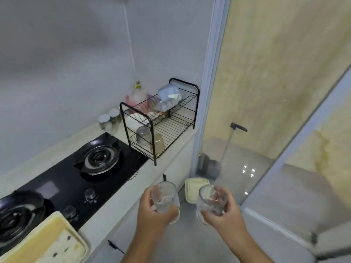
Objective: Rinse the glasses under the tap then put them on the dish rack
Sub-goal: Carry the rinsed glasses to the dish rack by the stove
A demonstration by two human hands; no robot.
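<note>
My left hand (152,211) grips a clear ribbed glass (165,196), held upright in front of the counter edge. A second clear glass (211,199) is held in my right hand (222,213), just to the right and at about the same height. The black wire dish rack (161,120) stands at the far end of the counter. Two glasses sit upside down on its lower shelf: a clear one (142,136) and a brownish one (157,143). No tap or sink is in view.
A black two-burner gas hob (76,179) fills the counter left of the rack. A yellowish tray (47,242) lies at the near left. Clear plastic containers (169,97) sit on the rack's upper shelf, jars (109,120) behind. A cream bin (195,188) and a mop (226,147) stand on the floor.
</note>
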